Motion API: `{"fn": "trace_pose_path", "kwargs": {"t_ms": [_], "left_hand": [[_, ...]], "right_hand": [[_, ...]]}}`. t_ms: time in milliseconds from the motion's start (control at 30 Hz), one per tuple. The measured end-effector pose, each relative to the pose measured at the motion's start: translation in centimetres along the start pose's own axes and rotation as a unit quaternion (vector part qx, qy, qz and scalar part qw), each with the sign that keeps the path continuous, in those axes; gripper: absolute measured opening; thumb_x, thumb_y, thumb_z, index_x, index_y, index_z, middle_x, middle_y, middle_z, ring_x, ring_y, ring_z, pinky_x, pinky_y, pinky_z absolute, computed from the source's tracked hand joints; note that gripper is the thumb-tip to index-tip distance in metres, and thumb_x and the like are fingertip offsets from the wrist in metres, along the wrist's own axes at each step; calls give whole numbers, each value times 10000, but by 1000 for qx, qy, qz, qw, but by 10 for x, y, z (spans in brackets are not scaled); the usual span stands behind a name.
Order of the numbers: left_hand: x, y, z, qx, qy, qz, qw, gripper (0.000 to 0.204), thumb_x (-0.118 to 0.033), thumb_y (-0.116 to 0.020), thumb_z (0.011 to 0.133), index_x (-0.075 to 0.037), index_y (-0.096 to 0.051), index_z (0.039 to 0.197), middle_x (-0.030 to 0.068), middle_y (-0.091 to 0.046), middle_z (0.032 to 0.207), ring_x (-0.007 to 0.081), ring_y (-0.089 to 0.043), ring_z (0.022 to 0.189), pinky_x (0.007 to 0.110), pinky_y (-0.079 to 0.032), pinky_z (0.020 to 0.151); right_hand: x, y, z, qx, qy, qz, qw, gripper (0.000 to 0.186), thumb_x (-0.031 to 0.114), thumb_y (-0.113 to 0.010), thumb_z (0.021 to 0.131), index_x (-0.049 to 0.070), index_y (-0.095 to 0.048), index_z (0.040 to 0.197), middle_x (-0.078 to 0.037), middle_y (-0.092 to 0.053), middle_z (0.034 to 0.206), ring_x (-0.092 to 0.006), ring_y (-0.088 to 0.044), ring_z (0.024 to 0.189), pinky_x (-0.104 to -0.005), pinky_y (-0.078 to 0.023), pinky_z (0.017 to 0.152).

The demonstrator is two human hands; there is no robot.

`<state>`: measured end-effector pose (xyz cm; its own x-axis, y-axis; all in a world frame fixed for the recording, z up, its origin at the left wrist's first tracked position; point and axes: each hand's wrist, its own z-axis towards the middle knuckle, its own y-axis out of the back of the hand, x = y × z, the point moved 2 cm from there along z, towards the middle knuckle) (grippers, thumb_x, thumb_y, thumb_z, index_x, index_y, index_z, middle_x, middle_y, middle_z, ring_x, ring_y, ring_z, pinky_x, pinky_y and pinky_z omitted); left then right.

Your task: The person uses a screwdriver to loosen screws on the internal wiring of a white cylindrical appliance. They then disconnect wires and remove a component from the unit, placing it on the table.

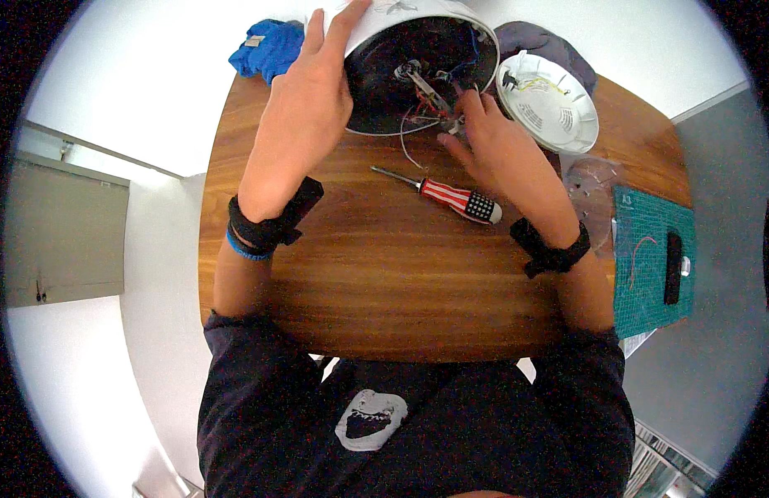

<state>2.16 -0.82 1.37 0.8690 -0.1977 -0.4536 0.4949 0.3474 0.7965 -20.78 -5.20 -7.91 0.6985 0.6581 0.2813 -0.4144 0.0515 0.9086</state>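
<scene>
A round white appliance [491, 40] lies tipped on its side at the far edge of the table, its dark open underside facing me. My left hand [308, 108] holds its left side, fingers stretched over the white shell. Inside, a metal strip [426, 87] and red, white and blue wires [430, 108] hang toward the lower right of the opening. At that spot my right hand [497, 137] has its fingers closed around a small metal part with wires [451, 124], partly hidden by the fingers. A screwdriver [455, 201] with a striped handle rests on the table below.
A white vented round cover [559, 116] lies to the right, inner side up. Beside it are a clear plastic bag [592, 195] with small parts and a green cutting mat [642, 286] carrying a black bar-shaped object [673, 268]. Blue cloth [272, 54] lies at the far left.
</scene>
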Motion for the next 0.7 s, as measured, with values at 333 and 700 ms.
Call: {"fn": "trace_pose_path", "kwargs": {"t_ms": [333, 700], "left_hand": [[14, 11, -3, -36, -65, -75, 994, 676, 94, -429, 936, -38, -343, 1593, 389, -568, 1287, 560, -611, 1166, 571, -485, 965], [17, 18, -7, -26, -32, -67, 997, 673, 61, -441, 955, -25, -317, 1610, 365, -623, 1173, 523, -680, 1012, 553, -526, 896]], "right_hand": [[20, 31, 17, -71, -17, 39, 997, 421, 214, -689, 1011, -9, -485, 1304, -352, -507, 1280, -562, -663, 1004, -588, -596, 826], [35, 41, 46, -135, 26, 5, 990, 300, 196, -706, 995, 77, -565, 1232, -301, -557, 1224, -548, -659, 986, -575, -590, 813]]}}
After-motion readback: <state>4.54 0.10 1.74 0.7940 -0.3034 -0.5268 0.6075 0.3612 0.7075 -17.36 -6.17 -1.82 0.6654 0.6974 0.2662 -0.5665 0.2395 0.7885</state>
